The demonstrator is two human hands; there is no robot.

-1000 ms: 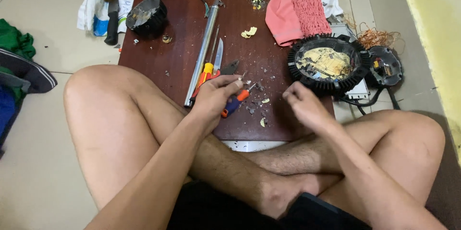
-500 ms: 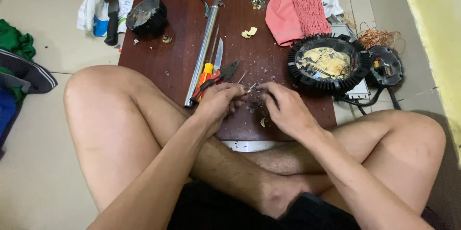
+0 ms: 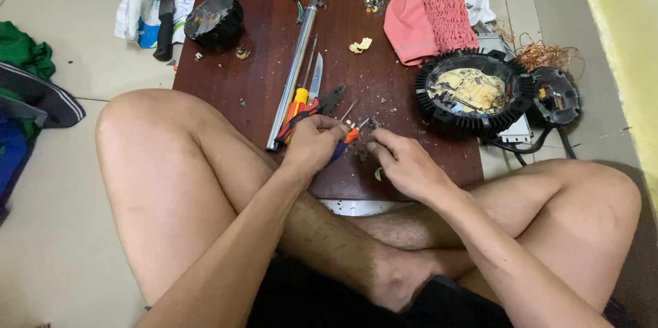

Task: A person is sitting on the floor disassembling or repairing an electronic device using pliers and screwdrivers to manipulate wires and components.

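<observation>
**Two hands meeting over small pliers on a cluttered board**

A person is sitting cross-legged on the floor, leaning over a dark reddish-brown wooden worktop (image 3: pixel 233 88) resting in front of the knees. The left hand (image 3: pixel 312 144) is clenching its grip around small pliers with orange and blue handles (image 3: pixel 345 141), near the board's near edge, the metal tips pointing right. The right hand (image 3: pixel 404 163) is lying just beside those tips, fingers curled down onto the board among grey crumbs; whether its grip is pinching anything, I cannot tell.

Just left of the left hand, a long silver metal tube (image 3: pixel 293 74) is lying lengthwise, with a yellow-and-red-handled screwdriver (image 3: pixel 299 98) and a knife blade (image 3: pixel 315 80) alongside it. To the right, a round black finned housing holding a yellowish plate (image 3: pixel 473 91) is sitting at the board's right edge, a smaller black round part (image 3: pixel 556 95) and tangled copper wire (image 3: pixel 541 54) beyond it. Farther away, a pink cloth (image 3: pixel 411 19) is lying, and a black cup-shaped casing (image 3: pixel 214 18) is sitting at the far left corner.
</observation>
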